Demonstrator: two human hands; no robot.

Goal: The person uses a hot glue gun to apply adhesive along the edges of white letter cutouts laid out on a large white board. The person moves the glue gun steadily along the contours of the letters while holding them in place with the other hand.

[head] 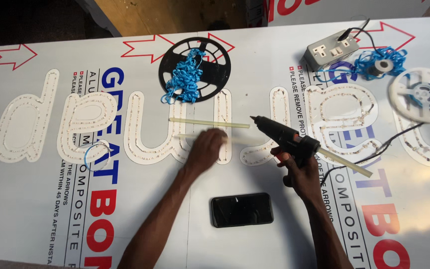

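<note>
- While the black hot-glue gun [287, 137] is gripped in the clenched right hand [299, 172], its nozzle is aimed left.
- The left hand [206, 148] is laid fingers-down on a pale translucent glue stick [235, 140], grasp not discernible.
- Its long axis runs left-right on the white counter [26, 214], nearer the left hand.
- A second stick [209, 122] lies just beyond.

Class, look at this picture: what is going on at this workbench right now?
A person works over a white printed panel bearing cut-out letters lined with small lights. The right hand grips a black hot glue gun, its nozzle pointing left. The left hand presses on a pale glue stick lying across a letter. A black phone lies nearby.
</note>
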